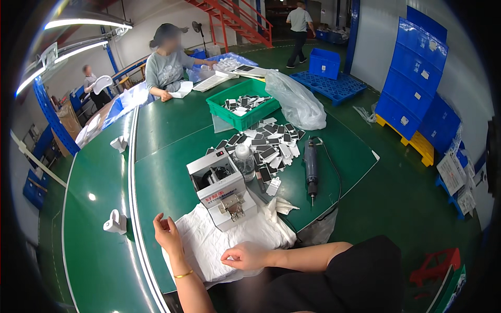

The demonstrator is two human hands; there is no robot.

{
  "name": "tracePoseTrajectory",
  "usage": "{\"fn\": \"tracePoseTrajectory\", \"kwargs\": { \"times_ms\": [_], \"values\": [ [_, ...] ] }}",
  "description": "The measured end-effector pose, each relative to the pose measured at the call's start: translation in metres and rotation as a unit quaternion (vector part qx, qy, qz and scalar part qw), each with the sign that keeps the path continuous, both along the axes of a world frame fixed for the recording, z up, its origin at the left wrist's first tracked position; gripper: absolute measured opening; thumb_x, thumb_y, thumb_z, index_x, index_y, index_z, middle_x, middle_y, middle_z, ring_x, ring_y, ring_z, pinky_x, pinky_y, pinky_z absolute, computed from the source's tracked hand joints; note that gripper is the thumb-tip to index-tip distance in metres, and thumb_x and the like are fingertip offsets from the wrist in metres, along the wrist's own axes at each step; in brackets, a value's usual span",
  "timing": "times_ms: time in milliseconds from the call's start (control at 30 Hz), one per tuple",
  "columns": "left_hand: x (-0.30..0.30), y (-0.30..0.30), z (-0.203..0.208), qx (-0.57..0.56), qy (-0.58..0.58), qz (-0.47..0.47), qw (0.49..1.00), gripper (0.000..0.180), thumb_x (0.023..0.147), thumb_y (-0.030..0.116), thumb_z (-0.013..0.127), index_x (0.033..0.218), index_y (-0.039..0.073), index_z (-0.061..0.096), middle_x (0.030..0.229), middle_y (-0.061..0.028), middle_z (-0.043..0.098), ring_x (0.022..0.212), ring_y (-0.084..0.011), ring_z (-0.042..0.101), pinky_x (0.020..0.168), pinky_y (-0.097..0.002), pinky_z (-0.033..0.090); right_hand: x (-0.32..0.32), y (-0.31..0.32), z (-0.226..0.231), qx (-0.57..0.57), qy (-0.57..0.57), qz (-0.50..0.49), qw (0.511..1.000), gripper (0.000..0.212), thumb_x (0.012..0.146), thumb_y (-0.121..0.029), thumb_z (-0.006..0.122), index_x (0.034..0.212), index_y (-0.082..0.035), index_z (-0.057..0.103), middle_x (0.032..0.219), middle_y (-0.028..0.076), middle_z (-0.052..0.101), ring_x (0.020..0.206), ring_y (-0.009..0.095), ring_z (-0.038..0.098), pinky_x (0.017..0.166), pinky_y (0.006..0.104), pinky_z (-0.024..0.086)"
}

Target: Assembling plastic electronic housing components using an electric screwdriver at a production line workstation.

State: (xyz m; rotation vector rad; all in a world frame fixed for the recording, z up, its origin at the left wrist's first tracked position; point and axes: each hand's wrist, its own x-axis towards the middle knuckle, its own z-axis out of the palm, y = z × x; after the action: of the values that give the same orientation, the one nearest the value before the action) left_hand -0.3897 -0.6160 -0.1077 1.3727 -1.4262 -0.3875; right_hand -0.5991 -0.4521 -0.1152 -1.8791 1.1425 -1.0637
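My left hand (168, 237), a gold bracelet on its wrist, is raised at the left edge of a white cloth (201, 240). Its fingers are loosely bent and apart, with nothing visible in them. Over the cloth, my right hand (240, 255) has its fingers drawn together; whatever they may hold is hidden or too small to name. Just beyond both hands stands a white boxy tabletop machine (222, 190) with an open top and a metal fitting on its front. Beside the machine are a clear bottle (243, 160) and a pile of small black-and-white flat parts (269, 151).
Right of the pile lies a corded electric screwdriver (311, 172). Farther back are a green bin (242, 121) of similar parts and a clear plastic bag (297, 101). White curved pieces (116, 223) rest on the left strip. A co-worker (167, 68) handles white items across the table.
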Motion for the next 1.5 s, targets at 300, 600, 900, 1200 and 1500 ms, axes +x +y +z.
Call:
{"fn": "tracePoseTrajectory", "kwargs": {
  "times_ms": [300,600,900,1200,1500],
  "values": [
    [-0.001,0.001,0.001,-0.006,0.000,0.006,1.000,0.029,0.092,0.006,0.065,0.120,0.004,0.058,0.074,-0.0055,0.064,0.064,-0.0146,0.060,0.064,-0.0295,0.050,-0.001,0.002,0.006,0.027,0.007,0.012,1.000,0.019,0.092,-0.027,0.069,0.098,-0.009,0.071,0.059,0.006,0.056,0.053,0.021,0.054,0.052,0.0359,0.042],
    [-0.003,0.000,-0.001,-0.025,-0.006,0.014,1.000,0.028,0.093,0.007,0.066,0.120,0.004,0.058,0.071,-0.0054,0.063,0.062,-0.0143,0.058,0.061,-0.0288,0.048,0.001,0.000,0.001,0.004,0.015,0.004,1.000,0.016,0.090,-0.026,0.069,0.095,-0.010,0.070,0.056,0.006,0.058,0.050,0.022,0.058,0.051,0.0364,0.044],
    [-0.001,-0.001,-0.002,-0.048,0.009,0.054,0.997,0.033,0.094,0.024,0.071,0.076,0.002,0.056,0.056,-0.0018,0.048,0.052,-0.0100,0.040,0.049,-0.0300,0.035,0.002,0.002,0.006,-0.002,0.017,0.003,1.000,0.016,0.089,-0.026,0.069,0.094,-0.011,0.070,0.057,0.006,0.057,0.050,0.023,0.057,0.051,0.0372,0.044],
    [-0.005,-0.005,-0.005,-0.017,0.044,0.030,0.998,0.060,0.100,0.040,0.062,0.058,0.003,0.038,0.053,-0.0009,0.034,0.054,-0.0118,0.027,0.047,-0.0337,0.026,-0.003,0.002,0.006,0.018,0.020,-0.007,1.000,0.018,0.090,-0.028,0.068,0.094,-0.010,0.070,0.059,0.007,0.060,0.053,0.024,0.060,0.053,0.0376,0.045],
    [0.015,-0.001,-0.011,-0.020,0.031,0.081,0.996,0.059,0.102,0.037,0.059,0.059,0.000,0.042,0.054,-0.0022,0.028,0.055,-0.0105,0.025,0.047,-0.0359,0.023,0.010,0.001,0.005,0.027,0.020,0.038,0.999,0.018,0.090,-0.028,0.069,0.094,-0.010,0.070,0.061,0.008,0.062,0.054,0.025,0.061,0.053,0.0372,0.046]
  ]
}}
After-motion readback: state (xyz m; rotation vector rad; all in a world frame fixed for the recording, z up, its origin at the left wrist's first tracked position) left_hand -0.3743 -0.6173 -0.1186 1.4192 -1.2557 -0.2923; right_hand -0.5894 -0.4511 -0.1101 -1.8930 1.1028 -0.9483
